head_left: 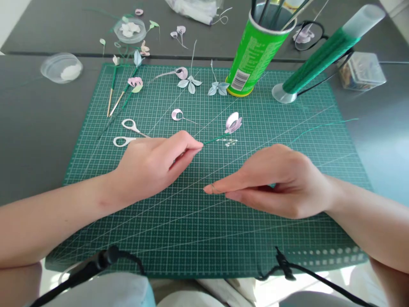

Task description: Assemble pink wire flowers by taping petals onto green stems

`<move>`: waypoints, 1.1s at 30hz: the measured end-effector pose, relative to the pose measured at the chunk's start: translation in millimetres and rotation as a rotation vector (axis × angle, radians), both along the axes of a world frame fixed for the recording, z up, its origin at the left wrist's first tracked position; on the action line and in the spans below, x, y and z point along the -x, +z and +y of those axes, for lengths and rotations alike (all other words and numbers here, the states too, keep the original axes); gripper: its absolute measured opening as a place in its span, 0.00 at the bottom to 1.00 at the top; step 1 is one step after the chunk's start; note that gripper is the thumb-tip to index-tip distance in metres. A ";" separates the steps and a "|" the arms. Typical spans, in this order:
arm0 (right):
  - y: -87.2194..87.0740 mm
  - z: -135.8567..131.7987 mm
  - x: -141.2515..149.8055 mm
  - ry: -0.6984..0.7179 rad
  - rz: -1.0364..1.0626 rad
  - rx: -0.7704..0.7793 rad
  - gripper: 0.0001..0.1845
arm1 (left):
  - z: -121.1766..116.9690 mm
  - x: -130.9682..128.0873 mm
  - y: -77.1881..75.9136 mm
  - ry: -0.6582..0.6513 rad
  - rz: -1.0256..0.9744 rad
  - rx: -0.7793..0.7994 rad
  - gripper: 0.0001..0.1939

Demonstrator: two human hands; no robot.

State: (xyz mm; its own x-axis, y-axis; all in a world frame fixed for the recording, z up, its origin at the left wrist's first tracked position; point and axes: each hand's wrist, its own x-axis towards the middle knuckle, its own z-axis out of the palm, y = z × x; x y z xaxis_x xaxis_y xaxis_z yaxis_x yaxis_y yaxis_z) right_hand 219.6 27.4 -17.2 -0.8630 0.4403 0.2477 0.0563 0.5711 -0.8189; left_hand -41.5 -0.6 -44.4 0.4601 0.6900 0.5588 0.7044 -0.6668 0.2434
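My left hand [156,162] is closed in a pinch on the green-wrapped stem [215,140] of an artificial flower. The flower's pale pink and white petals [234,123] point away to the upper right. To the right and nearer to me, my right hand [277,181] has its fingers pressed together and its index finger stretched out. A thin thread [212,188] loops around that fingertip; its run to the stem is too fine to make out. Just beyond the stem lies a small cluster of whitish beads [230,142]. White-handled scissors [129,125] lie partly hidden behind my left hand.
Under both hands is a green cutting mat [191,238]. A loose pink petal [177,114], pale blue leaf pieces [191,84] and finished stems [112,87] lie beyond. At the back stand a green can [255,55] and a green tube [322,59]. Lidded clear box [362,71] sits right.
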 end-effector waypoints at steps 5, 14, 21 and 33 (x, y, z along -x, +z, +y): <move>6.1 -4.9 -0.6 -0.227 0.129 -0.233 0.13 | 5.7 5.6 3.6 -0.255 0.147 -0.229 0.06; 5.6 1.0 1.1 -0.320 0.056 -0.649 0.18 | -0.6 20.8 -4.4 -0.407 0.202 -0.219 0.16; 3.1 2.1 2.8 -0.313 0.099 -0.473 0.16 | -3.5 20.5 -5.4 -0.460 0.161 -0.172 0.17; -0.8 14.6 7.4 -0.342 0.096 0.426 0.09 | -12.5 26.3 -0.3 -0.546 0.161 -0.174 0.19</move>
State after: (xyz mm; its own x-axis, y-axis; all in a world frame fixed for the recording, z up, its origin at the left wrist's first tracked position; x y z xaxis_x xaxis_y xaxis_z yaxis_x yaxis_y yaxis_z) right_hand 212.2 42.0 -18.0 -0.6357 0.7698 0.0571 0.0942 0.1508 -0.9841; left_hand -67.8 -13.1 -44.8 0.8109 0.2345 0.5362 0.2672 -0.9635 0.0172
